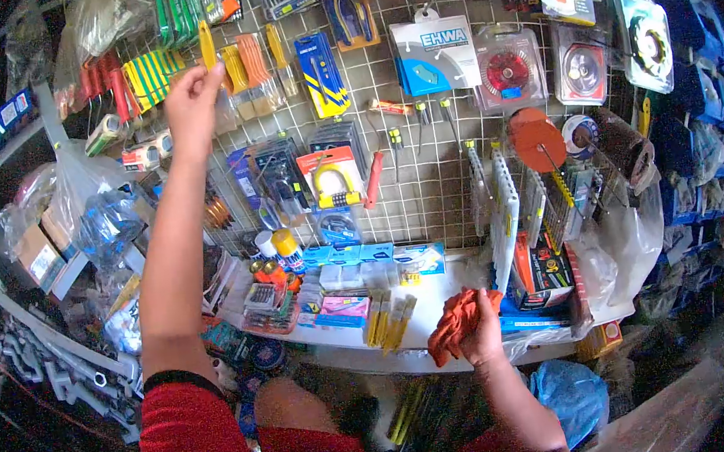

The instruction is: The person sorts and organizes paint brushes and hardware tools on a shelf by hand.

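My left hand (193, 111) is raised to the wire grid at the upper left, fingers closed around a yellow-handled paintbrush (207, 44); its lower part is mostly hidden by the hand. Just right of it hang more paintbrushes (254, 61) with orange and yellow handles. To its left are yellow-and-green striped handles (154, 78). Low on the right, my right hand (482, 337) grips a crumpled orange-red cloth (455, 326) in front of the shelf edge. Near that cloth, several yellow-handled brushes (390, 320) lie on the white shelf (347, 339).
The wire grid (454, 181) carries packaged tools, including an EHWA pack (435, 55) and a red cutting disc pack (508, 68). Spray cans (287, 250) and small boxes stand on the shelf. Hooks with an orange disc (535, 139) jut out at right. Blue bins (707, 146) line the far right.
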`<state>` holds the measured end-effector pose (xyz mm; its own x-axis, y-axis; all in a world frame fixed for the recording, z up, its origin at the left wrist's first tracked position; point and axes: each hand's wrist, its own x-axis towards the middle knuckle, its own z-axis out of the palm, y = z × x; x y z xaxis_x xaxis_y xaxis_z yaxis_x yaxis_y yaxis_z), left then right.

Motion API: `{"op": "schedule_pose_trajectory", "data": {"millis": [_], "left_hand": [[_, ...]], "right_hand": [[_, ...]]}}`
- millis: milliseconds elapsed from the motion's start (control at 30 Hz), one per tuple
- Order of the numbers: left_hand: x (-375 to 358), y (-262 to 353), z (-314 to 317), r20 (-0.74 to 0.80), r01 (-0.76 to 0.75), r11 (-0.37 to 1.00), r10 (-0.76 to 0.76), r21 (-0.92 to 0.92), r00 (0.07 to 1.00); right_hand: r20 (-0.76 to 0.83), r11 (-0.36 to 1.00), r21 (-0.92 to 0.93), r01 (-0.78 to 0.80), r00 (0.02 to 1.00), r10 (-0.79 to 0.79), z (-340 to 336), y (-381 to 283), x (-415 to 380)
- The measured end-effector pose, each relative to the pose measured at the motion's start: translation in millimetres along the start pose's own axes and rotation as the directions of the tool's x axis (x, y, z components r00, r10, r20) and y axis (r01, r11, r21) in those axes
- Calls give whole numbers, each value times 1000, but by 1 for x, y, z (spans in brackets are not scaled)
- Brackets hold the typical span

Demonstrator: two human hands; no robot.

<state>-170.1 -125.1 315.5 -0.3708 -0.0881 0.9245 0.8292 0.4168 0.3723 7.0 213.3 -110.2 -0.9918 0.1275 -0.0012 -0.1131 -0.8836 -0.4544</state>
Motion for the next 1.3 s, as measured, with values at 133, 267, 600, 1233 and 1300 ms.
{"op": "schedule_pose_trajectory", "data": {"millis": [133,267,600,1233,1300], "left_hand": [[-108,43,26,291,219,919,-122,-327,949],[-279,29,45,753,476,880,-312,-2,580],[-459,-21,78,949,643,766,-202,-1,242],[-439,-43,45,864,891,445,-408,-93,294],[-432,-37,42,862,902,428,-432,-62,265]], "right_hand": [[138,973,226,56,986,-89,35,-9,-20],[197,966,128,224,949,-246,50,-7,-33],[435,-109,-888,446,894,110,14,42,-49],[103,209,-978,3,878,467,3,65,-16],[28,221,-971,-89,878,477,10,64,-20]]}}
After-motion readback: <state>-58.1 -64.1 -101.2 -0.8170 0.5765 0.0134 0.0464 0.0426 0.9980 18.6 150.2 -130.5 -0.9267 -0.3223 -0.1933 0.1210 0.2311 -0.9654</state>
